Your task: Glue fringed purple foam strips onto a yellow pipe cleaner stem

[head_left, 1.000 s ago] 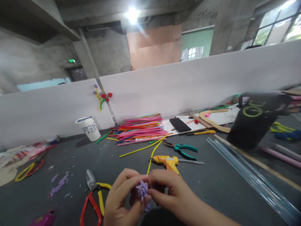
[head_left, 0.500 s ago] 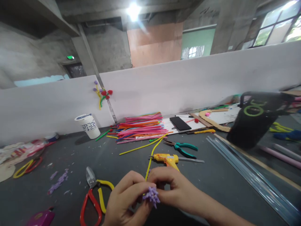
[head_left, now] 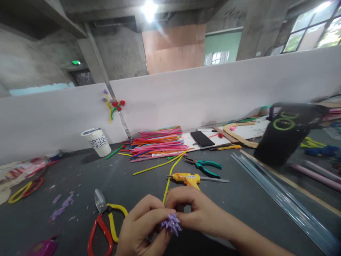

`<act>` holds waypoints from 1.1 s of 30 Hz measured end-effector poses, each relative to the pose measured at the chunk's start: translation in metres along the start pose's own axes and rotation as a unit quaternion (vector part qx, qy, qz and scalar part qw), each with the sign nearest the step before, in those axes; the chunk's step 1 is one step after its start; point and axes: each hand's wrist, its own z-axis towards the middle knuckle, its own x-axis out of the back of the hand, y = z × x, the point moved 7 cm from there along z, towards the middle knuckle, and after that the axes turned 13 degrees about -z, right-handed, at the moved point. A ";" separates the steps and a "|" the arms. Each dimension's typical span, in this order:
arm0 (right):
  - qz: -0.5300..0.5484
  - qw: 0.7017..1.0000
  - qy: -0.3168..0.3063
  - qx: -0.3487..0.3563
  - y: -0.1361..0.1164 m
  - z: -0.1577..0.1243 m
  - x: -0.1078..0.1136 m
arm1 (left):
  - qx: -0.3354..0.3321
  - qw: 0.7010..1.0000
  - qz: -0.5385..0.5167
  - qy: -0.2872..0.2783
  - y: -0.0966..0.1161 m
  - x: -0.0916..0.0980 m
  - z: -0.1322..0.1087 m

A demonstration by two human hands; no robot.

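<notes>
Low in the middle of the head view, my left hand [head_left: 145, 225] pinches a small spiky purple pipe-cleaner flower [head_left: 172, 224] between thumb and fingers. My right hand [head_left: 190, 209] is closed at the flower's right edge, its fingertips against it and partly hidden. A yellow pipe cleaner [head_left: 168, 183] runs from behind my hands up to the bundle; its lower end is hidden. Just beyond my right hand lies a yellow glue gun [head_left: 185, 177]. Red-and-yellow-handled cutters [head_left: 102, 215] lie left of my left hand.
Teal-handled pliers [head_left: 205, 166] and a phone [head_left: 202, 138] lie behind the glue gun. Colourful pipe cleaners [head_left: 160, 144] are heaped beside a white cup [head_left: 96, 142]. Purple scraps [head_left: 62, 207] lie left. A black bottle [head_left: 279, 138] and clear glue sticks [head_left: 277, 192] are at right.
The view has shifted slightly, moving the table things a little left in the picture. Both hands keep their hold, and the purple flower has turned slightly.
</notes>
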 end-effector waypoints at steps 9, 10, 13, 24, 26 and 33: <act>-0.003 1.000 -0.003 -0.003 0.002 0.000 -0.002 | 0.016 1.000 -0.001 -0.014 -0.006 -0.002 -0.002; -0.004 1.000 -0.003 -0.004 0.002 0.000 -0.002 | 0.018 1.000 -0.004 -0.012 -0.007 -0.002 -0.002; -0.004 1.000 0.000 -0.006 0.001 -0.001 -0.001 | 0.021 1.000 -0.009 -0.004 -0.007 -0.001 -0.003; 0.033 0.999 -0.003 -0.030 0.005 0.000 -0.004 | 0.112 0.987 -0.087 0.079 -0.017 -0.001 0.000; 0.047 0.998 -0.012 -0.040 0.005 0.000 -0.007 | 0.166 0.971 -0.122 0.123 -0.024 0.001 -0.003; 0.133 0.983 -0.007 -0.127 0.013 -0.005 -0.019 | 0.311 0.889 -0.264 0.210 -0.046 -0.005 -0.011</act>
